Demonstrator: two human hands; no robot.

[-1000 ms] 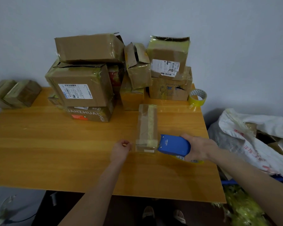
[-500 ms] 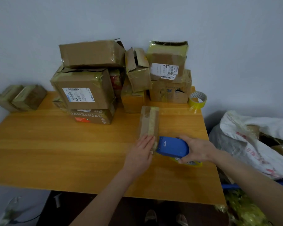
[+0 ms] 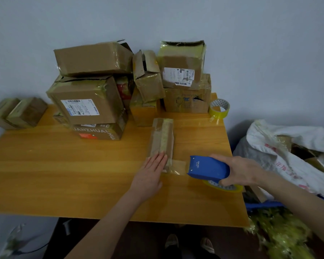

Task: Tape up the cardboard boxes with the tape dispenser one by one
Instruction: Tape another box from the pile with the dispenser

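**A:** Status?

**B:** Narrow box (image 3: 162, 139) is on the table (image 3: 64, 174), long axis pointing away from the person, with a yellowish strip already along its top. Left hand (image 3: 150, 174) is flat on the box's near end, fingers straight. It's pinning the box, holding nothing. Right hand (image 3: 239, 171) is wrapped round the blue tape dispenser (image 3: 208, 168), just right of the box's near end. A stretch of tape (image 3: 178, 167) runs from the dispenser's mouth to the box.

**A:** Cut-off step?

**B:** That's my read. To do it clean:
- Put weight on the flat hand so the box can't skid toward the dispenser.
- Tilt the dispenser until the teeth bite, then snap. Don't drag.
- Smooth the tail over the box's near face. It looks close to the tabletop and could stick there.

**A:** What's left?

**B:** Pile of cardboard boxes (image 3: 86, 101) behind the narrow box, several with flaps open. Spare tape roll (image 3: 219, 108) behind it and to the right. Plenty to go, I'd guess.
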